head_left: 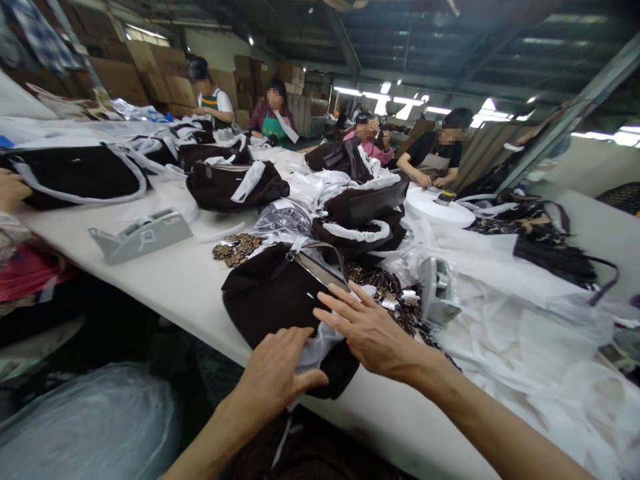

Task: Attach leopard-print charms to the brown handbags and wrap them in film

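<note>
The white tabletop [190,287] carries everything within reach. Farther back, more dark bags sit in a loose pile, their straps sleeved in white wrapping [355,232], probably to guard against scuffs.

At the near edge, right before the person, lies 1 dark brown handbag [270,297], tilted with its broad panel facing up and its strap toward the far side; so laid, both hands can get at it easily, it seems.

The grey tape dispenser [143,237] stands apart to the left, perhaps to leave working room around the bag.

The right hand [375,327] is ungripped, fingers extended over the bag's upper side, likely steadying it. The left hand [277,363] is also loose, thumb parted from the fingers beside white tissue [320,343]; whether its fingertips press down, I cannot tell.
</note>
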{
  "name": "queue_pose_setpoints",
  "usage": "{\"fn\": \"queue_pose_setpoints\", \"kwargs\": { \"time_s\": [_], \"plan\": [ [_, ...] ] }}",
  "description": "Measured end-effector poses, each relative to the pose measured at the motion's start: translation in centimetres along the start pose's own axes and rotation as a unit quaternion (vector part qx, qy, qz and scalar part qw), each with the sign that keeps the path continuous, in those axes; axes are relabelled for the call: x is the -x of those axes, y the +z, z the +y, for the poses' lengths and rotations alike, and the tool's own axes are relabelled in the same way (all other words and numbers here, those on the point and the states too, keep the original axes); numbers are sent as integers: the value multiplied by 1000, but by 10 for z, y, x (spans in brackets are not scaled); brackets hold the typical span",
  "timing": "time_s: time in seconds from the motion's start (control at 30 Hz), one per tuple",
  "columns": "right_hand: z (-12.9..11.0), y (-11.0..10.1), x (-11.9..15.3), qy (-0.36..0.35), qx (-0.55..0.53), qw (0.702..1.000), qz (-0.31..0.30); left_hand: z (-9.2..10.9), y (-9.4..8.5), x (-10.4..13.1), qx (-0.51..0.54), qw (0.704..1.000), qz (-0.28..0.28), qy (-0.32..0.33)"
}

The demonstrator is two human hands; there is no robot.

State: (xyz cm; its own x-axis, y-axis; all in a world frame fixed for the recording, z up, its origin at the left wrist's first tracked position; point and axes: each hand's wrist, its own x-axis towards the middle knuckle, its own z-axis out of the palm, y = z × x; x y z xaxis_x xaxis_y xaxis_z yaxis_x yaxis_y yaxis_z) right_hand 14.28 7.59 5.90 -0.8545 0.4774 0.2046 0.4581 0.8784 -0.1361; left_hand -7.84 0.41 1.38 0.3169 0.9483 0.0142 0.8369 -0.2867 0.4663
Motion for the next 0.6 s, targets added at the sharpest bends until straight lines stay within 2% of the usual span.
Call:
{"fn": "queue_pose_setpoints", "kwargs": {
  "time_s": [0.13,0.2,0.3,0.4,0.47,0.6],
  "plan": [
    [25,7,-15,-2,21,998,-64,13,14,9,-78,997,16,-6],
    [37,12,-17,-6,13,998,-66,8,21,12,-109,994,19,3],
    [47,19,-13,-3,-34,999,-37,-9,25,21,-140,989,25,33],
    [48,21,-7,39,-107,993,-25,-22,14,30,-82,995,18,51],
    [46,18,-7,56,-140,988,-34,-23,1,29,-16,999,5,36],
    [47,10,-17,53,-140,988,-42,-10,-15,1,-20,998,60,-23]
  ]
}}
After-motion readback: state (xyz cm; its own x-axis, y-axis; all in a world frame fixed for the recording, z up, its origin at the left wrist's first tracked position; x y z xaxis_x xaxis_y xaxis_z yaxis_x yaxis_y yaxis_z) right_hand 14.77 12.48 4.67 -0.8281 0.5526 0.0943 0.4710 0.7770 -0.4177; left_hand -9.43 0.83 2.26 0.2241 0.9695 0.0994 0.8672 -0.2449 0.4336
